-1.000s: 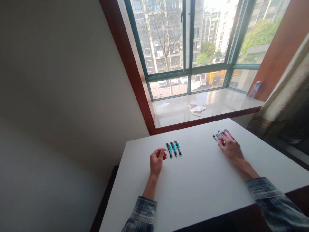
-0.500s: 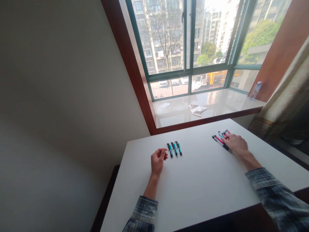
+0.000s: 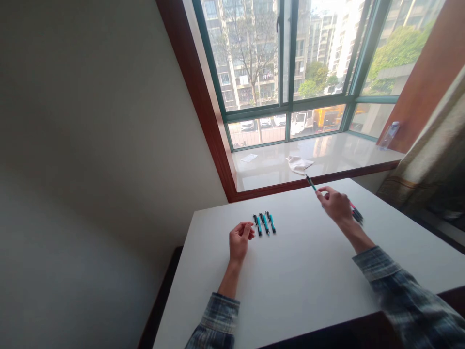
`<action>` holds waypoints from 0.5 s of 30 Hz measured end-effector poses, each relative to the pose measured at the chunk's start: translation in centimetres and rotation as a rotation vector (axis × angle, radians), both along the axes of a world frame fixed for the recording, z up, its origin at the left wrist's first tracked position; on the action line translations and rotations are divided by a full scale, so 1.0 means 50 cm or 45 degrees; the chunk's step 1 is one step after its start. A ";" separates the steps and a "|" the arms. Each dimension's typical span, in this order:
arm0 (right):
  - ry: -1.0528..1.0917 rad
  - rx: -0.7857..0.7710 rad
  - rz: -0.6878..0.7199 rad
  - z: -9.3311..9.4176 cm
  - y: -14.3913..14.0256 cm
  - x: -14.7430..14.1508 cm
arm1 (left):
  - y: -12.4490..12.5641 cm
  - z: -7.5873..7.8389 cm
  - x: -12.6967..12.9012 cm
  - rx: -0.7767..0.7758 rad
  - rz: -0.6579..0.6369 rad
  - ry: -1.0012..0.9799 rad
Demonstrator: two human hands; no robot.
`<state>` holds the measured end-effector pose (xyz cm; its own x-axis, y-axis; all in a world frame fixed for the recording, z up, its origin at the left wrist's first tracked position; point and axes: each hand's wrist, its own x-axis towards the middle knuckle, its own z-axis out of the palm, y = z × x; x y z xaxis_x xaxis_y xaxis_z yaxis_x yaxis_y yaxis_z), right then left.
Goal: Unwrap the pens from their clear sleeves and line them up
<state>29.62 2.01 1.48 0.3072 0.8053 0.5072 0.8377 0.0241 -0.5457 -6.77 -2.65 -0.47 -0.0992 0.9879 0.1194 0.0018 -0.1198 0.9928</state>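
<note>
My right hand (image 3: 336,203) is lifted above the white table (image 3: 298,271) and holds a teal and black pen (image 3: 310,182) that points up and to the left. Behind that hand, a few pink and black pens (image 3: 356,212) lie on the table, mostly hidden by it. My left hand (image 3: 240,240) rests on the table with its fingers curled and nothing in them. Just right of its fingertips lie three teal pens (image 3: 265,224) side by side in a row.
A white window sill (image 3: 327,160) runs behind the table, with a crumpled white cloth (image 3: 299,164), a slip of paper (image 3: 249,158) and a clear bottle (image 3: 388,134) on it. A curtain (image 3: 432,155) hangs at the right. A wall stands at the left.
My right hand has left the heap of pens at the right, lifted a teal pen off the table and moved left with it. My left hand has stayed put.
</note>
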 end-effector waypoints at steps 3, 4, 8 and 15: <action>0.213 0.072 0.338 0.000 -0.036 -0.122 | 0.001 0.001 0.000 -0.007 -0.018 -0.009; 0.303 0.083 0.427 -0.002 -0.046 -0.158 | 0.002 0.002 0.000 -0.012 -0.025 -0.009; 0.713 0.063 0.695 -0.014 -0.070 -0.258 | 0.004 0.005 0.002 -0.050 -0.083 -0.010; 1.171 -0.127 0.922 -0.037 -0.079 -0.305 | -0.009 0.016 0.007 0.139 0.010 0.158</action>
<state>14.37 -1.93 -0.38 -0.0210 0.9660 0.2576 -0.0640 0.2559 -0.9646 -6.44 -3.11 0.31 -0.0848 0.9676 0.2379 0.1253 -0.2265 0.9659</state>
